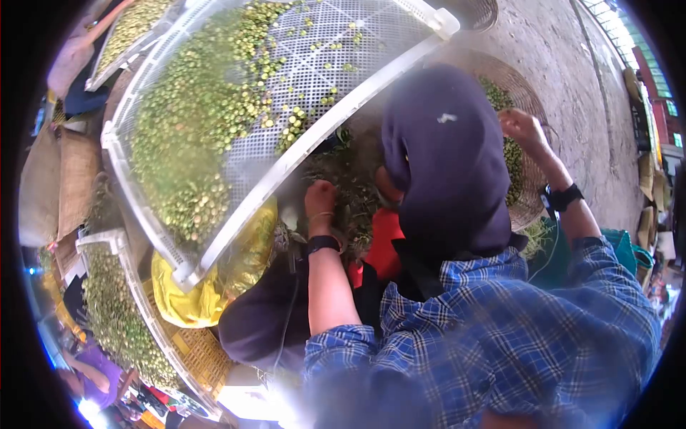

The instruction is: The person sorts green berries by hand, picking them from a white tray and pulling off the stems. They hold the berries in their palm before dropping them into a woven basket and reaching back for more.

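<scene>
My left hand [319, 199] is closed, its fingers curled in, between my knees and just beyond the near edge of a white perforated tray [336, 118]. Small round green-yellow fruits [193, 121] cover much of that tray. What the left fingers hold, if anything, cannot be made out. Off to the right, my right hand [523, 129] has curled fingers above a round woven basket [532, 93] with more green fruits in it. Anything in those fingers is too small to name. My raised knee hides part of the basket.
A yellow plastic bag [189, 297] lies under the tray's near corner. Another tray of stemmy produce [118, 314] stands at lower left. Woven sacks [61, 182] and other people's arms [89, 372] show at left. Loose stems [357, 193] lie between my legs.
</scene>
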Demonstrator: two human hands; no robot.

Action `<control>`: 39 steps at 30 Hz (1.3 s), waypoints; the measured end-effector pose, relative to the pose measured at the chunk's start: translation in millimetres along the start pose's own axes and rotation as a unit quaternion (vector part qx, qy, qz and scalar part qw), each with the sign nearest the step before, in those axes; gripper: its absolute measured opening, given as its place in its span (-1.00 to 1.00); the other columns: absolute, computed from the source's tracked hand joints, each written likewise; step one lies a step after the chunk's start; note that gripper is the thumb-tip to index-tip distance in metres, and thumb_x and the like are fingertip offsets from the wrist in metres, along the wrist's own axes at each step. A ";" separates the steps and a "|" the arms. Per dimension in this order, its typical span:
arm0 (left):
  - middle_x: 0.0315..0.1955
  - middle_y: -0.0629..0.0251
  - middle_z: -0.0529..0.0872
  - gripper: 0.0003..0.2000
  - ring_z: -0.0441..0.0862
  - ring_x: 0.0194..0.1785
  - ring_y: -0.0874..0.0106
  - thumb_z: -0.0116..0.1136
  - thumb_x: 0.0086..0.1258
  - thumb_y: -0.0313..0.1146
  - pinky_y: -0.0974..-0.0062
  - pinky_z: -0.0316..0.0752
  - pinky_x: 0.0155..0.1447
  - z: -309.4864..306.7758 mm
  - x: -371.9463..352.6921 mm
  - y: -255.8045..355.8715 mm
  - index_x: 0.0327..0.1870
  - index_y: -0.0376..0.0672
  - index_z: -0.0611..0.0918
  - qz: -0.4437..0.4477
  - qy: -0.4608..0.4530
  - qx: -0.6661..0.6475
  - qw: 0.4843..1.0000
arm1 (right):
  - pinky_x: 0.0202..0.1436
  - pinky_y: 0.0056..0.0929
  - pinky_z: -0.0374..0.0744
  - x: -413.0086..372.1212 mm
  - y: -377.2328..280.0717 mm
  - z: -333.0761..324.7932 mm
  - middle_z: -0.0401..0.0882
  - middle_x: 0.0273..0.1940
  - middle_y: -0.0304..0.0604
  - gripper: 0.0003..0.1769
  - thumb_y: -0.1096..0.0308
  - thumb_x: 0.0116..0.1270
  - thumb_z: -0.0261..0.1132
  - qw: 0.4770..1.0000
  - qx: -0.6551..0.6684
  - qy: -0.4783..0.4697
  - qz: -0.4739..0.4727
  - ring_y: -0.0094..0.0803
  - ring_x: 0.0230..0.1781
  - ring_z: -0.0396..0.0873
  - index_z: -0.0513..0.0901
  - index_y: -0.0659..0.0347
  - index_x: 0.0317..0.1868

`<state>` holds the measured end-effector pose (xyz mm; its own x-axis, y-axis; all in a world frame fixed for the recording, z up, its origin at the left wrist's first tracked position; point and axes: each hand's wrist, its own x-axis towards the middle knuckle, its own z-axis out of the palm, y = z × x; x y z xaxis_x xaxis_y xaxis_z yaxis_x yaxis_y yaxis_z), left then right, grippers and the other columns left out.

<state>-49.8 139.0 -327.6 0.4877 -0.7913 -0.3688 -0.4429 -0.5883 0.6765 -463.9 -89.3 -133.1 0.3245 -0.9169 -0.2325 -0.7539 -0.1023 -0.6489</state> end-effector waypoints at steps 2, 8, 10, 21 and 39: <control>-0.51 0.10 0.68 -0.79 0.66 -0.41 0.23 0.20 0.09 -0.28 0.36 0.52 -0.26 25.9 15.1 0.9 -0.36 -0.22 0.65 -0.002 0.040 0.016 0.999 | -0.27 -0.44 0.53 -9.5 15.3 5.0 0.63 -0.35 -0.18 -0.70 0.29 0.25 0.19 0.999 -0.031 -0.039 0.005 -0.48 -0.38 0.56 0.58 0.25 -0.06; -0.32 0.09 0.68 -0.71 0.63 -0.18 0.15 0.21 0.11 -0.23 0.24 0.49 -0.06 78.8 49.0 -1.8 -0.17 -0.14 0.60 -0.029 -0.007 0.035 0.999 | -0.28 -0.41 0.52 -31.8 48.2 1.0 0.64 -0.33 -0.12 -0.73 0.30 0.25 0.19 0.995 -0.026 -0.050 0.085 -0.44 -0.38 0.57 0.59 0.26 -0.09; -0.23 0.06 0.66 -0.67 0.61 -0.12 0.11 0.21 0.13 -0.23 0.20 0.48 -0.03 78.8 51.6 23.2 -0.10 -0.13 0.58 -0.030 -0.011 0.115 0.993 | -0.26 -0.40 0.53 -31.8 34.0 2.1 0.64 -0.37 -0.11 -0.74 0.29 0.23 0.22 0.993 -0.037 -0.031 0.109 -0.42 -0.40 0.58 0.61 0.22 -0.12; -0.24 -0.05 0.63 -0.71 0.59 -0.23 0.00 0.05 0.24 -0.26 0.10 0.48 -0.14 103.1 63.2 -4.2 -0.12 -0.27 0.54 0.011 0.069 0.129 0.989 | -0.26 -0.34 0.55 -23.8 27.3 11.1 0.64 -0.37 -0.06 -0.74 0.31 0.18 0.22 0.986 -0.105 -0.001 0.133 -0.31 -0.38 0.62 0.62 0.19 -0.12; -0.26 -0.01 0.63 -0.71 0.58 -0.18 0.08 0.09 0.20 -0.33 0.19 0.49 -0.03 8.9 -13.7 79.1 -0.10 -0.27 0.52 0.000 -0.089 -0.031 0.996 | -0.35 -0.48 0.57 -53.4 10.4 64.3 0.62 -0.47 -0.18 -0.79 0.30 0.21 0.21 0.965 0.244 -0.034 0.088 -0.51 -0.50 0.59 0.61 0.27 -0.24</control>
<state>-98.2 101.8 -274.7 0.3437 -0.8112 -0.4730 -0.3927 -0.5817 0.7123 -452.4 -16.6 -174.0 0.2655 -0.8745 -0.4059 -0.4467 0.2615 -0.8556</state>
